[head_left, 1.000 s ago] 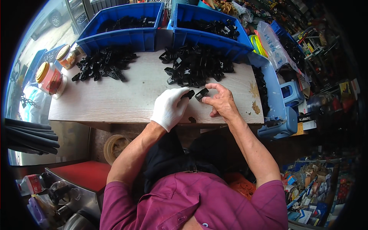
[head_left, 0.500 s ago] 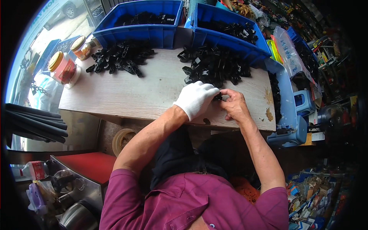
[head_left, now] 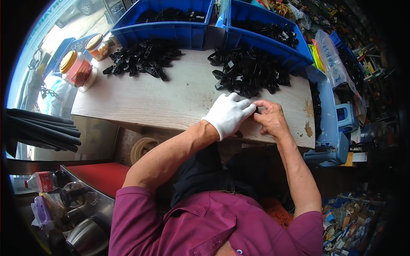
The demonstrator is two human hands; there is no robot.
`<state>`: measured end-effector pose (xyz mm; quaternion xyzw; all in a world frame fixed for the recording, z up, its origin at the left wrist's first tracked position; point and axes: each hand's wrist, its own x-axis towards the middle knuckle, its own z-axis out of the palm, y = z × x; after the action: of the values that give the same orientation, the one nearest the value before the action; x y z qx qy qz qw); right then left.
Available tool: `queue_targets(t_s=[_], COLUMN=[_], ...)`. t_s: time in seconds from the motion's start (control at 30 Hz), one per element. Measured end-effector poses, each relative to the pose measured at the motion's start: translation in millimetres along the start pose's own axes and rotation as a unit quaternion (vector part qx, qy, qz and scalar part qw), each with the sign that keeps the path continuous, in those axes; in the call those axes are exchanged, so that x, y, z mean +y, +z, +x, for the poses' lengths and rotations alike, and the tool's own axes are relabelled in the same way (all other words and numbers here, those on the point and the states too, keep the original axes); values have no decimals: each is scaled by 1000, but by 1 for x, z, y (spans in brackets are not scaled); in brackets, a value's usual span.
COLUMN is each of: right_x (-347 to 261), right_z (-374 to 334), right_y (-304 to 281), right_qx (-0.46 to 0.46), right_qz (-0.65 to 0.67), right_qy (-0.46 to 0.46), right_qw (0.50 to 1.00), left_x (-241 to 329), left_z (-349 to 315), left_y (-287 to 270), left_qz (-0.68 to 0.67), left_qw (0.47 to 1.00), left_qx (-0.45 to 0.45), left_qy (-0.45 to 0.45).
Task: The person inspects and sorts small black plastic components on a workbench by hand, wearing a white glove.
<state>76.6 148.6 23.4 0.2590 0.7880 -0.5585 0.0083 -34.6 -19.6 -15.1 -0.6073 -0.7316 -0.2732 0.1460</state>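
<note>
My left hand (head_left: 229,114), in a white knit glove, and my bare right hand (head_left: 272,120) meet above the near edge of a pale wood-grain table (head_left: 141,100). Pinched between their fingertips is a small black plastic part (head_left: 256,110), mostly covered by the fingers, so its exact kind cannot be made out. Just beyond my hands lies a heap of similar black plastic parts (head_left: 252,72). A second heap of black parts (head_left: 145,59) rests farther left on the tabletop.
Two blue bins, the left one (head_left: 164,37) and the right one (head_left: 267,44), hold black parts along the far edge. A lighter blue bin (head_left: 328,109) stands at the table's right end. Two lidded jars, one larger (head_left: 77,70) and one smaller (head_left: 98,47), sit at the left.
The whole scene has shifted slightly rightward in the view. My hands stay together on the black part, which my fingers now cover more fully.
</note>
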Motion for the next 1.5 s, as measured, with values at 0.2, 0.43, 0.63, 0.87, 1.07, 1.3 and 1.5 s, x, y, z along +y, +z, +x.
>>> queue_targets(t_s=[0.2, 0.43, 0.63, 0.87, 1.07, 1.3, 1.5], right_x=[-1, 12, 9, 16, 3, -9, 0], right_z=[1, -11, 20, 14, 27, 36, 39], right_y=[2, -32, -129, -84, -25, -1, -3], right_qx=[-3, 6, 402, 229, 106, 116, 127], right_qz=[-22, 65, 235, 183, 79, -79, -86], right_qy=[-5, 8, -61, -6, -44, -62, -55], right_qw=[1000, 998, 883, 956, 990, 988, 987], left_x=[9, -53, -114, -90, -71, -68, -61], left_z=[-5, -50, -84, -79, -67, -67, -61], left_y=[-3, -60, -75, -65, -63, -63, -64], left_qz=[-6, 171, 279, 128, 62, 79, 71], left_qw=[999, 918, 905, 964, 983, 982, 977], left_qx=[46, 216, 115, 128, 113, 103, 119], left_qy=[-19, -284, -299, -194, -130, -134, -162])
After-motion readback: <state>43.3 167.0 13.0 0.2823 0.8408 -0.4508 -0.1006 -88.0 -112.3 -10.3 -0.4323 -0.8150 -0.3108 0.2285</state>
